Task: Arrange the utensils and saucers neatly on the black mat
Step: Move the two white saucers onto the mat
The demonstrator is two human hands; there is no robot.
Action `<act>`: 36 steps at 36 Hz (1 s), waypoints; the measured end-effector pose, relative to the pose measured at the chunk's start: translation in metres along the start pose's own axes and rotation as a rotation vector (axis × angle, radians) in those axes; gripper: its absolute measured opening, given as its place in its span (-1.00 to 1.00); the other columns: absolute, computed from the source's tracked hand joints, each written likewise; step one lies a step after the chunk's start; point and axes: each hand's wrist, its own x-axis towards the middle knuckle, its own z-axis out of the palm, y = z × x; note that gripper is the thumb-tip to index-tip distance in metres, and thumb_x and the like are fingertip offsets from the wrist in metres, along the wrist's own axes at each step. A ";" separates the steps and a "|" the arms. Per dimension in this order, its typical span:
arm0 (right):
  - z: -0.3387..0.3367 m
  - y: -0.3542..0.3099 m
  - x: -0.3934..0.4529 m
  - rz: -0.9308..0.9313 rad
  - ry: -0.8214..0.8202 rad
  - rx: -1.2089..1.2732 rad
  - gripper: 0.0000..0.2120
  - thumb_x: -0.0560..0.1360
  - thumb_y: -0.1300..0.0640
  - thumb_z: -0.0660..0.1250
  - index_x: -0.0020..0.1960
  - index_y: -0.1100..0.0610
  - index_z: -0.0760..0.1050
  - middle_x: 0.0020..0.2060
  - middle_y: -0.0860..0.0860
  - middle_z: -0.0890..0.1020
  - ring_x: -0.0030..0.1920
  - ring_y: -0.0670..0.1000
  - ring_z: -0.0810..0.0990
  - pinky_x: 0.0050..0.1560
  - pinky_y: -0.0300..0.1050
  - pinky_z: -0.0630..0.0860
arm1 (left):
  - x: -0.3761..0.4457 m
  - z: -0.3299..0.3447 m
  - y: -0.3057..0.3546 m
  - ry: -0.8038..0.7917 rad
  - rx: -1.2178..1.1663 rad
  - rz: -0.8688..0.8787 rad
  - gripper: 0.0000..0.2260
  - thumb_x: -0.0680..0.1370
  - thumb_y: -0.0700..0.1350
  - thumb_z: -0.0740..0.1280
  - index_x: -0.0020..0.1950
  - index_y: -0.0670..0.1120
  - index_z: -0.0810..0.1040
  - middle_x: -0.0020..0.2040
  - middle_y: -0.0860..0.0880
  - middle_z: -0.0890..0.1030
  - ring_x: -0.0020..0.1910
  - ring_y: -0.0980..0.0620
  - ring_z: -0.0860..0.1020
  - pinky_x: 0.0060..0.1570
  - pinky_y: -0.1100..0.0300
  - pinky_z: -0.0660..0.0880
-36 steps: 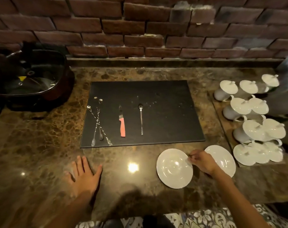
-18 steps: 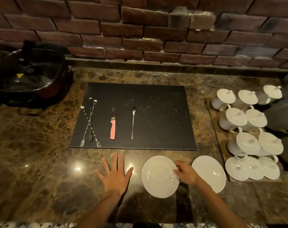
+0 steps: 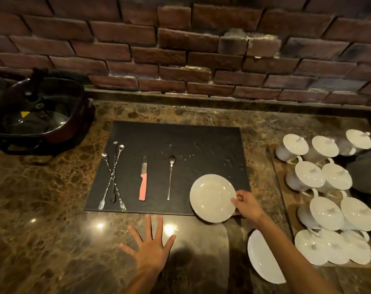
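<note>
The right hand (image 3: 249,206) pinches the rim of a round, glossy white saucer (image 3: 212,197) at the near right corner of the matte black mat (image 3: 180,143), apparently overhanging its edge. The left hand (image 3: 151,249) lies flat, fingers spread, on the mottled marble tabletop (image 3: 53,240).

Two saucers (image 3: 212,198) — one knife (image 3: 143,179), one spoon (image 3: 171,177), three bar forks (image 3: 113,177), nine lidded cups (image 3: 326,187).

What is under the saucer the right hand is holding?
Mostly the black mat: the saucer covers its near right corner and overhangs the edge onto the counter. Whether it lies flat or is still lifted cannot be seen; the right hand grips its rim.
</note>
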 end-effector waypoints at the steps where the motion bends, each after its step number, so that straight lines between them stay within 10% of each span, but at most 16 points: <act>1: -0.001 -0.008 0.009 0.013 0.018 0.033 -0.83 0.57 0.30 0.26 0.15 0.31 0.48 0.00 0.23 0.61 -0.06 0.12 0.66 -0.30 -0.10 0.67 | 0.001 0.000 -0.001 -0.003 -0.006 0.001 -0.28 0.46 0.53 -0.19 0.45 0.31 -0.48 0.59 0.11 -0.44 0.55 -0.35 -0.44 0.37 -0.61 -0.27; 20: 0.015 -0.073 0.129 0.166 0.200 0.250 -0.96 0.52 0.35 0.31 -0.08 0.24 0.49 0.03 0.20 0.56 -0.03 0.21 0.66 -0.34 -0.06 0.68 | 0.008 0.013 -0.004 0.046 0.001 -0.040 -0.17 0.24 0.56 -0.42 0.47 0.32 -0.47 0.51 0.13 -0.52 0.56 -0.37 -0.40 0.36 -0.60 -0.23; 23: 0.013 -0.064 0.130 0.165 0.143 0.341 -0.88 0.55 0.34 0.29 0.08 0.29 0.49 0.00 0.24 0.59 -0.11 0.19 0.66 -0.07 0.06 0.66 | 0.009 0.014 -0.005 0.034 0.017 -0.044 -0.22 0.26 0.58 -0.42 0.42 0.37 -0.54 0.47 0.13 -0.57 0.55 -0.36 -0.43 0.36 -0.60 -0.24; 28: -0.005 -0.065 0.115 0.184 -0.009 0.446 -0.88 0.57 0.27 0.31 -0.04 0.35 0.51 -0.21 0.24 0.61 -0.29 0.13 0.65 -0.21 -0.07 0.68 | 0.013 0.015 -0.007 0.019 0.003 -0.033 -0.29 0.40 0.56 -0.21 0.40 0.43 -0.54 0.45 0.19 -0.59 0.52 -0.32 -0.48 0.37 -0.60 -0.27; 36: -0.061 -0.048 0.069 0.017 -0.221 -0.018 -0.94 0.54 0.34 0.33 -0.08 0.26 0.57 -0.18 0.17 0.63 -0.25 0.06 0.62 -0.20 -0.15 0.64 | 0.010 0.010 -0.008 -0.016 -0.045 -0.001 -0.31 0.43 0.57 -0.21 0.41 0.41 -0.51 0.44 0.23 -0.58 0.53 -0.33 -0.48 0.30 -0.60 -0.36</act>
